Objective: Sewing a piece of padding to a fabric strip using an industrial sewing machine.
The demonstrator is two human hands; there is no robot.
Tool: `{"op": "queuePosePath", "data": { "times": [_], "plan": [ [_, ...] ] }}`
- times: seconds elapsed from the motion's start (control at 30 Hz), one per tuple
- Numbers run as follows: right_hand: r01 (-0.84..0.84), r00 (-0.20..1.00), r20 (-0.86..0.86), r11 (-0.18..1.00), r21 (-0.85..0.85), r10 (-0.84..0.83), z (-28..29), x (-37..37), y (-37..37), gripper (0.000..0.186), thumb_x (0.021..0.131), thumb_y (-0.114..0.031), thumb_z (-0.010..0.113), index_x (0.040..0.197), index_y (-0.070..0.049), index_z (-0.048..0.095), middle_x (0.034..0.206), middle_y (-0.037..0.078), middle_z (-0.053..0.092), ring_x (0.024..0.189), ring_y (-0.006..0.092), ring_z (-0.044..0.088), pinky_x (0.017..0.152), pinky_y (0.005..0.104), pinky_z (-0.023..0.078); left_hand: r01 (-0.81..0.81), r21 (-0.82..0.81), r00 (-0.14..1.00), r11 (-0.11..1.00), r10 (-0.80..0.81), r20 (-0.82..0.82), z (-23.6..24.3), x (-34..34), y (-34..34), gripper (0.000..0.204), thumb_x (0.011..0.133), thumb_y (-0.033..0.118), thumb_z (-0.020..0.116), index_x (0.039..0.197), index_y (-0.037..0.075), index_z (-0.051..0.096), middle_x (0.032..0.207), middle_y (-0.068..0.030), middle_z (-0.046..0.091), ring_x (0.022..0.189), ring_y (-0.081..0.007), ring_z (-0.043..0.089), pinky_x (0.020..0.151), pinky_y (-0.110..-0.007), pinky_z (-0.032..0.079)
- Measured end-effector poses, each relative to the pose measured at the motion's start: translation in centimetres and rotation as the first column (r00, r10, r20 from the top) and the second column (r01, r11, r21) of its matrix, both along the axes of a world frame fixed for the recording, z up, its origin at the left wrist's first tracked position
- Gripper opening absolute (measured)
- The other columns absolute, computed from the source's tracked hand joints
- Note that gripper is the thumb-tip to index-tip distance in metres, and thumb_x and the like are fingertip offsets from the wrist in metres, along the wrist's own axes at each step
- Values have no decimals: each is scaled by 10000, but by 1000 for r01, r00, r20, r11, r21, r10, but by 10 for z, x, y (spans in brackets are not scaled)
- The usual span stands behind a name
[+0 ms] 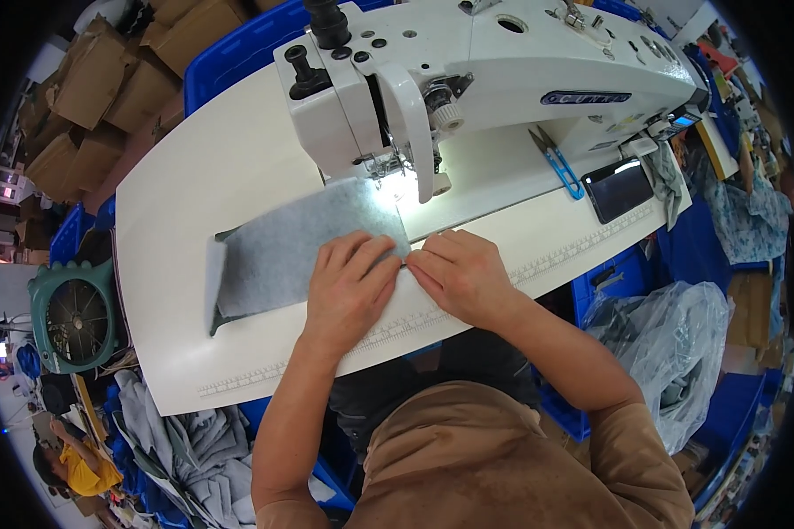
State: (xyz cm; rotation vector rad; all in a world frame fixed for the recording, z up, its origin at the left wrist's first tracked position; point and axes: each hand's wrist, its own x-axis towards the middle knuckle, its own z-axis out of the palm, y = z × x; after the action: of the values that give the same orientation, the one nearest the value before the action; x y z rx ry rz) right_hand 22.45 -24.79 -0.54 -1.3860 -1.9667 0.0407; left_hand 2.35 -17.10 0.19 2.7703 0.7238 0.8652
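A pale grey-blue fabric piece (287, 256) lies on the white sewing table (176, 185), its top edge under the lit needle area of a white sewing machine (512, 66). My left hand (348, 291) rests on the fabric near its lower right corner, fingers slightly bent and apart. Beside it, my right hand (459, 273) pinches the fabric's right edge between thumb and fingers. A printed ruler strip runs along the table below both hands.
Blue-handled scissors (565, 172) and a black phone (617, 189) lie right of the machine. Cardboard boxes (97, 88), a green fan (75, 313) and cloth piles (181, 441) surround the table. A plastic bag (662, 353) is at right. Another person (88, 467) is at lower left.
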Motion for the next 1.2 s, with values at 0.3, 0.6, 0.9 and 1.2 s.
{"op": "queuePosePath", "data": {
  "times": [0.3,0.6,0.9,1.2],
  "plan": [
    [25,971,238,999,47,-35,5,-10,-12,259,838,-138,819,1082,-65,772,872,7,590,810,205,605,666,344,499,14,-87,1000,996,-13,21,-1,-11,3,210,832,111,815,1038,105,780,1197,-17,728,1149,-269,649,999,-429,495],
    [9,970,242,1000,17,-13,6,-8,-9,203,887,-165,762,1047,-41,756,886,31,602,852,220,606,716,358,493,33,-77,999,996,-34,-11,0,-7,7,202,826,101,820,1026,113,794,1170,-7,740,1129,-263,665,988,-422,502],
    [-3,979,202,999,39,-5,5,5,28,152,868,-152,762,979,-50,753,881,33,640,840,219,625,695,366,494,15,-37,1000,999,-15,0,-3,4,40,198,822,96,819,1017,110,789,1145,-14,737,1145,-262,670,981,-421,512],
    [51,968,238,992,112,-76,-10,8,63,162,860,-167,733,923,-25,779,913,98,764,733,314,704,687,414,562,-42,-30,998,999,43,36,-3,6,73,176,829,117,818,1003,136,812,1146,4,763,1082,-235,681,965,-406,513]
  ]
}}
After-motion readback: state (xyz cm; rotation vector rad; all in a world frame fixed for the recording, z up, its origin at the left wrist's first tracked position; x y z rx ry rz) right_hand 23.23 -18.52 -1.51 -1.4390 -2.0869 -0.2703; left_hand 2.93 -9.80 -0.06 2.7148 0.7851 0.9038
